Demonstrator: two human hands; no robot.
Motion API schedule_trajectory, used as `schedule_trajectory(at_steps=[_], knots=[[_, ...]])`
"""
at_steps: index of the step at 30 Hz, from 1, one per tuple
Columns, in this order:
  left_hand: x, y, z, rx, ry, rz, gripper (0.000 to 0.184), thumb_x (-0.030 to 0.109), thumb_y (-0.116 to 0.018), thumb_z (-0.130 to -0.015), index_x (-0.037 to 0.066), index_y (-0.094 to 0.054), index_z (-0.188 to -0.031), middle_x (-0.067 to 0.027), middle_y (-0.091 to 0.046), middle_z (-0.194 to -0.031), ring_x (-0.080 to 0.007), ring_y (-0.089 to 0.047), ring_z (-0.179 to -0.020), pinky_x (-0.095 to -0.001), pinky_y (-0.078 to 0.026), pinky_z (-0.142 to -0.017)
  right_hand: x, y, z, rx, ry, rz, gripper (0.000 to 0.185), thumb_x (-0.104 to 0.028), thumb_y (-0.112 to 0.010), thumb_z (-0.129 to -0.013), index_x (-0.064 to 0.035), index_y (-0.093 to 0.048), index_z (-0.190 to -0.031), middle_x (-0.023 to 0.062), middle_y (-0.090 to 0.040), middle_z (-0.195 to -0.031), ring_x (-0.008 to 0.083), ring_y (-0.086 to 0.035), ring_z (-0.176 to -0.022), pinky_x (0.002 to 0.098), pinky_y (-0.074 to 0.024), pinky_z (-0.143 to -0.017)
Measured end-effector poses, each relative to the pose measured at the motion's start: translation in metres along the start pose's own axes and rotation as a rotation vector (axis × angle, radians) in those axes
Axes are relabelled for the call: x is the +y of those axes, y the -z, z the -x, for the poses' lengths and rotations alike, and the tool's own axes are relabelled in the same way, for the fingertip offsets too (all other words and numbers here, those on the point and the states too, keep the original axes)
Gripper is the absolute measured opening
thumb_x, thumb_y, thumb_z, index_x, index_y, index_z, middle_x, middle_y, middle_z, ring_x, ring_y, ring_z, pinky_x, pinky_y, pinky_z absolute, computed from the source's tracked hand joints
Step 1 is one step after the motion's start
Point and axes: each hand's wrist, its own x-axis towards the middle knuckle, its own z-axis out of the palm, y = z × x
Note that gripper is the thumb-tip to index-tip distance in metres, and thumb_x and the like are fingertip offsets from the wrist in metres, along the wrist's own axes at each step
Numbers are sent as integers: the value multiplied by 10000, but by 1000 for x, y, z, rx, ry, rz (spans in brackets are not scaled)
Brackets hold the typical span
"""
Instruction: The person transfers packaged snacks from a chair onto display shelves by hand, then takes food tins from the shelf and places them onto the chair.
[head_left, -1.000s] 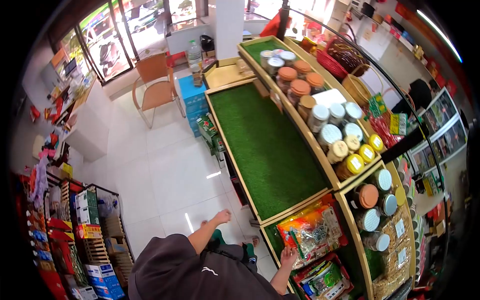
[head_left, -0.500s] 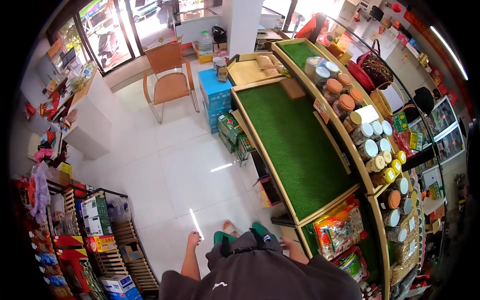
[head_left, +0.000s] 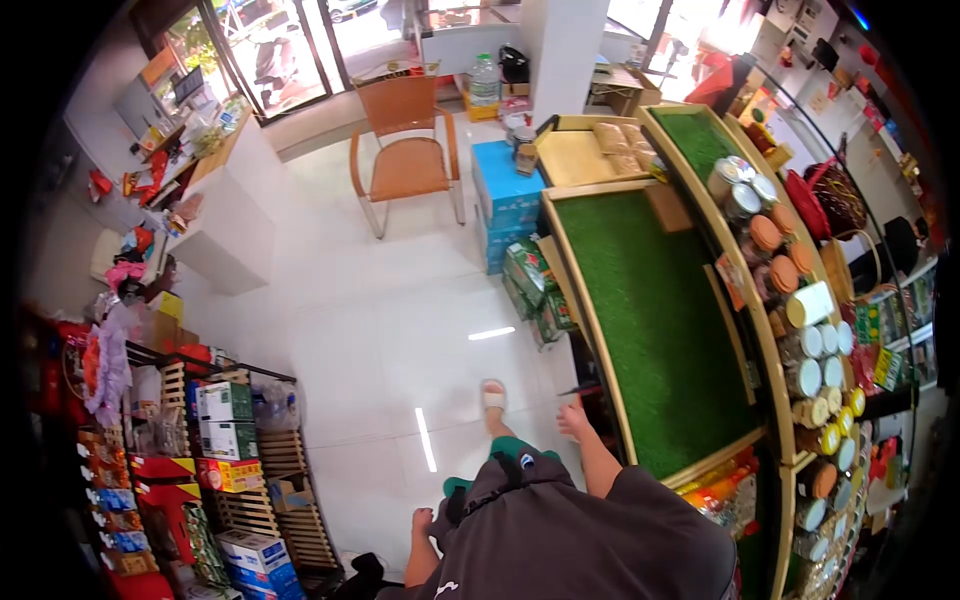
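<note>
My right hand (head_left: 574,418) hangs in the air beside the wooden edge of the display shelf (head_left: 660,330), which is lined with green turf. Its fingers are curled, and whether they hold anything is too small to make out. Low at my other side, over the white tiled floor (head_left: 370,350), is my left hand (head_left: 422,520), partly hidden by my sleeve and body. One sandalled foot (head_left: 493,393) shows ahead of my green shorts.
An orange chair (head_left: 408,168) stands ahead, left of stacked blue boxes (head_left: 508,190). Green cartons (head_left: 530,275) lie by the shelf's foot. Lidded jars (head_left: 803,378) line the upper shelf at right. Slatted racks with boxes (head_left: 226,420) and a white counter (head_left: 222,215) are at left.
The view has turned and moved forward along the shelf. My right hand has left the packaged goods and now swings ahead beside the shelf; my left hand has dropped back. One foot is forward.
</note>
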Motion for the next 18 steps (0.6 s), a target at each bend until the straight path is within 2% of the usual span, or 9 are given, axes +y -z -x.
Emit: schedule_trajectory(at_steps=[2,4,7,10,12,14,16,17,18], knots=[[43,17,-16,68,192,239,296,278,-530,-777,18,-603,-898,-101,-627,-792,-191,-563,-647,-365,-429,-519,12,-11,-35,-29,-124,91,428,-317,-556,-816,-67,-496,-1158,153,-575,-1048,300,-555,-878,449,-506,-691],[104,40,-25,119,301,301,341,310,-520,-781,43,-580,-984,-76,-621,-841,-182,-564,-659,-353,-425,-508,5,-15,-41,-40,-150,175,415,-311,-573,-802,-67,-506,-1130,147,-571,-987,293,-546,-840,464,-504,-680],[175,72,-70,96,190,255,376,339,-522,-792,58,-556,-1039,-62,-616,-873,-173,-554,-659,-333,-419,-491,1,-16,-75,6,-130,228,372,-291,-591,-785,-59,-522,-1067,108,-530,-873,245,-501,-741,477,-499,-662],[253,91,-125,103,57,237,365,339,-527,-812,53,-567,-1035,-67,-619,-886,-158,-552,-664,-285,-420,-483,-15,-16,-110,123,-115,179,408,-279,-581,-783,-61,-518,-1122,105,-544,-888,236,-511,-726,462,-500,-642],[303,98,-155,133,-83,262,325,293,-523,-833,48,-577,-1040,-66,-617,-879,-135,-543,-650,-255,-407,-464,-49,-11,-116,93,-104,139,414,-278,-575,-788,-64,-514,-1136,106,-553,-902,238,-523,-729,447,-503,-640],[358,103,-169,56,-133,217,321,283,-512,-849,96,-564,-1104,-52,-607,-960,-140,-542,-799,-274,-434,-611,-89,-3,-111,55,-61,64,412,-277,-566,-797,-65,-509,-1145,109,-569,-936,241,-546,-741,415,-507,-638],[383,96,-202,121,-283,150,289,216,-546,-833,19,-592,-1039,-110,-635,-922,-195,-595,-800,-303,-482,-705,-131,-3,-102,51,-28,-5,375,-279,-555,-812,-64,-514,-1115,103,-586,-949,236,-576,-759,387,-509,-636],[395,92,-209,106,-280,155,289,216,-546,-833,19,-592,-1039,-110,-635,-922,-195,-595,-800,-303,-482,-705,-147,-4,-102,52,1,-52,355,-282,-548,-817,-68,-519,-1098,96,-590,-943,234,-585,-761,386,-509,-636],[404,90,-218,115,-319,109,292,217,-552,-828,14,-595,-1034,-128,-637,-943,-217,-598,-852,-315,-469,-764,-157,-3,-103,52,32,-103,336,-286,-542,-823,-72,-525,-1081,88,-594,-937,233,-594,-762,385,-510,-635]])
